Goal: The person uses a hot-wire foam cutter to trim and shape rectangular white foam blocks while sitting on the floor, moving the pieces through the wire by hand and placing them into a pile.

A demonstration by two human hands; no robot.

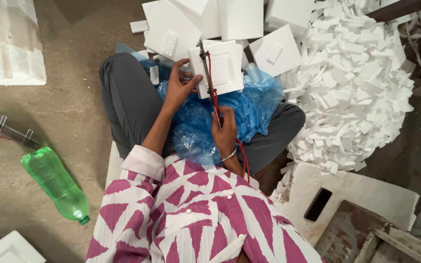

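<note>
seated cross-legged on the floor, cutting tool set against a white square foam panel over the lap.

left hand [179, 87] gripping the left edge of the white square foam panel with raised rectangular relief [225, 68], fingers curled around it, thumb on the face. right hand [225, 129] closed around the handle of a thin upright cutting tool with red wires [211, 80], its frame lying against the panel's left part. panel held above crumpled blue plastic sheeting [249, 102] spread over the lap. large heap of small white foam offcuts [356, 83] just to the right; more white square foam panels [274, 48] stacked beyond. green plastic bottle [57, 185] lying on the floor at left, well apart. dark phone [318, 204] resting on a flat white foam slab [366, 195] at lower right.
</note>
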